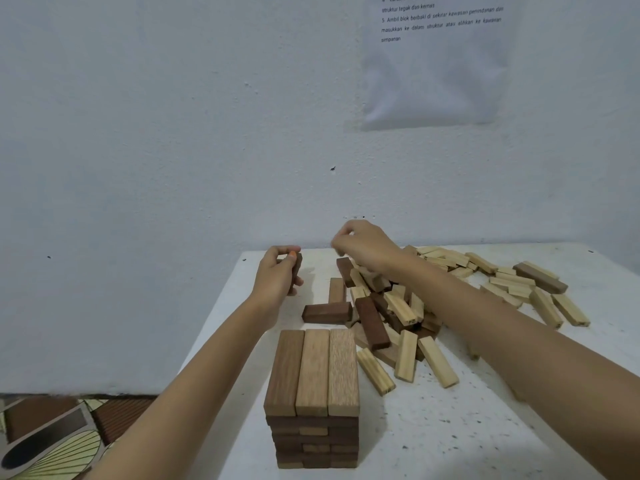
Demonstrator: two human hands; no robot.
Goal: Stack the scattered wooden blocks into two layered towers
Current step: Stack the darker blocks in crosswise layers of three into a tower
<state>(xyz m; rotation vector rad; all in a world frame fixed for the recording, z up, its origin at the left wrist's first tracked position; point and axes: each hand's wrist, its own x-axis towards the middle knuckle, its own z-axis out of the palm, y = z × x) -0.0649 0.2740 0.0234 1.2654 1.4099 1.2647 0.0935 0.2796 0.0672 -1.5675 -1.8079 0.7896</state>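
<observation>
Wood in two tones fills the head view: pale, straight-grained rectangular blocks and dark reddish-brown ones, all long, square-edged bars. A layered tower of wooden blocks (313, 393) stands at the near side of the white, speckled table (450, 427). Its top layer is three bars side by side, running away from the viewer, over darker crosswise layers. It sits close to the table's left edge, beyond which a patterned floor mat (52, 438) shows.

Behind and to the right of the tower lies a loose heap of mixed dark and pale blocks (391, 317), bars crossing and leaning on each other. A scatter of pale blocks (512, 282) spreads further right along the far edge, where the table meets the rough white wall (173, 133). A sheet of printed paper (436, 64) hangs there. One dark brown block lying flat (327, 312) rests between the tower and the heap's left side. Bare table lies to the right of the tower and in the far-left corner.

The left hand (275, 277) is raised over that corner, its grip closed round a dark brown block held upright (296, 271), thumb at its top. The right hand (363, 247) hovers above the heap with fingers curled; blur hides whether its grip holds anything.
</observation>
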